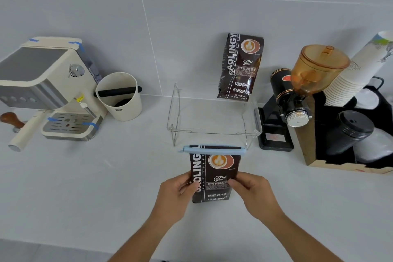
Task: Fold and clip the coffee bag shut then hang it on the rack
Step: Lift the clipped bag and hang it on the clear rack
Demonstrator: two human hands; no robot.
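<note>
Coffee bag (213,178) stands upright near the counter's front edge, a light-blue sealing clip (212,148) clamped across its folded top. Left hand (174,194) and right hand (254,192) pinch its sides. Just behind stands the clear wire rack (214,121); a second bag (241,67) leans against the far wall.

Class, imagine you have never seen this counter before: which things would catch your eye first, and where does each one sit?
First, the dark coffee bag at centre front, gripped at its sides by the left hand and right hand, with a pale blue clip across its folded top. Just behind stands a clear rack, where a second coffee bag leans on the wall. A cream espresso machine sits far left, an amber-topped grinder right.
</note>
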